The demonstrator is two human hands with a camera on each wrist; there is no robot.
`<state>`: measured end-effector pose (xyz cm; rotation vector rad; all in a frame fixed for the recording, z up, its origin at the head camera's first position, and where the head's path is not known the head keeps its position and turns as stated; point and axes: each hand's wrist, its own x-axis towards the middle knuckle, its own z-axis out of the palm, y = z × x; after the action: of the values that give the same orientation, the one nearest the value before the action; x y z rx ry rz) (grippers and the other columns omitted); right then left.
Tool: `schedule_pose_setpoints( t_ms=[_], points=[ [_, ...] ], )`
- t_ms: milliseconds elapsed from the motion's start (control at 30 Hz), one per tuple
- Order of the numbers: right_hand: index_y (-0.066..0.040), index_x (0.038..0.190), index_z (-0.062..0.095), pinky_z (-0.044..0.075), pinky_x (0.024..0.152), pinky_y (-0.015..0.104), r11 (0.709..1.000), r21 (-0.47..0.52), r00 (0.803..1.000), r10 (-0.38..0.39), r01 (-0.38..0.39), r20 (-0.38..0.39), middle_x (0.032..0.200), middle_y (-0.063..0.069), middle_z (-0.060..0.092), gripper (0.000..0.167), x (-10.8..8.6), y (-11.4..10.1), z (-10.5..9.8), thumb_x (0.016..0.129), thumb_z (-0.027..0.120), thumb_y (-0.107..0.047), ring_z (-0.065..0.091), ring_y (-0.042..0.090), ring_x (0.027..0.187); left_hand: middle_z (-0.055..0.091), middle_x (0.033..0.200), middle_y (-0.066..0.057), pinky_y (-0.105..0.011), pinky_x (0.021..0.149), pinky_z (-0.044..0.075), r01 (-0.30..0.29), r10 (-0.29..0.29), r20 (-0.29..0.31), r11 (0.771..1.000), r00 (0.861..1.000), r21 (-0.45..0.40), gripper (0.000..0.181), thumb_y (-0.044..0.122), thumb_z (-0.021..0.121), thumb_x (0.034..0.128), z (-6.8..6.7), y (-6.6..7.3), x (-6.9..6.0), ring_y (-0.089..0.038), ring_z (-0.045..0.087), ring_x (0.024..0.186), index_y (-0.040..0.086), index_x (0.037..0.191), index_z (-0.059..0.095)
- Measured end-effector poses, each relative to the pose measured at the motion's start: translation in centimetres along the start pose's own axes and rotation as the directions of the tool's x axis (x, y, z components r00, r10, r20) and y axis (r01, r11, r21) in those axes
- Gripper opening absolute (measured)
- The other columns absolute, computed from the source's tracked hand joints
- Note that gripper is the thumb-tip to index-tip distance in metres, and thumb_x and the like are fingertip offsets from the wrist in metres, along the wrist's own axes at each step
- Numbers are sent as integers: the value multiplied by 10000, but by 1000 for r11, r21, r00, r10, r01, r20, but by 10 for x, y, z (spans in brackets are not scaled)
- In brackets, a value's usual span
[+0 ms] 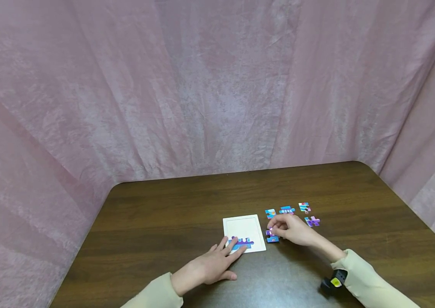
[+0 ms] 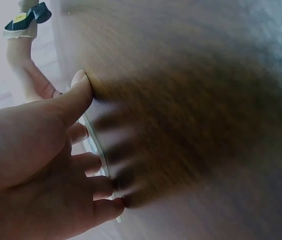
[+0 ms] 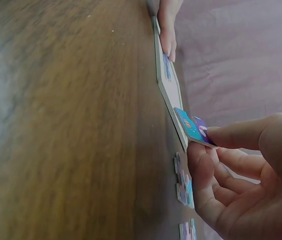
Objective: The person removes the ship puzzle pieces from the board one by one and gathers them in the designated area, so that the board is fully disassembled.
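From here I see the left hand [image 1: 217,261] with its fingers straight and spread over the joined strip [image 1: 245,241] in the white tray [image 1: 243,226], likely to keep both from sliding; the right hand [image 1: 292,229] pinches a puzzle piece [image 1: 273,239] by its purple part, just beside the tray's right edge, perhaps so the blue part stays free; that blue edge faces the person; the piece looks nearly square, with no clear long axis, whereas the strip's runs left to right.
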<state>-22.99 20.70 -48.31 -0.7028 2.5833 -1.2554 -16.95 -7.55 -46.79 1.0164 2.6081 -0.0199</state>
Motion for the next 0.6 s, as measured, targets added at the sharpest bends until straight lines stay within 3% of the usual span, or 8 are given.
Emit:
schedule_pose_setpoints(
  t_ms=[200, 467, 600],
  points=[
    [-36, 952, 662, 485, 557, 202, 1000, 0, 1000, -7, 7, 12, 786, 26, 646, 66, -6, 3, -3, 910, 611, -43, 555, 41, 618, 188, 1621, -79, -472, 1115, 371, -3, 3, 4, 1000, 1000, 4, 704, 502, 504, 946, 0, 0, 0, -344, 225, 1475, 281, 1548, 214],
    [25, 995, 632, 483, 570, 206, 994, 103, 998, 32, -38, 57, 818, 77, 662, 118, -16, 6, -9, 889, 614, -21, 568, 45, 645, 198, 1618, -86, -472, 1114, 373, -10, 11, -5, 1000, 1000, 9, 702, 498, 508, 945, 1, -1, -1, -348, 233, 1471, 279, 1546, 222],
    [41, 980, 619, 490, 580, 206, 993, 108, 996, 45, -52, 72, 810, 88, 674, 112, -20, 10, -12, 881, 617, -10, 583, 60, 644, 190, 1620, -85, -477, 1117, 368, -11, 11, -3, 1000, 1000, -4, 703, 497, 507, 946, 1, -1, -1, -347, 227, 1474, 279, 1548, 216]
  ],
)
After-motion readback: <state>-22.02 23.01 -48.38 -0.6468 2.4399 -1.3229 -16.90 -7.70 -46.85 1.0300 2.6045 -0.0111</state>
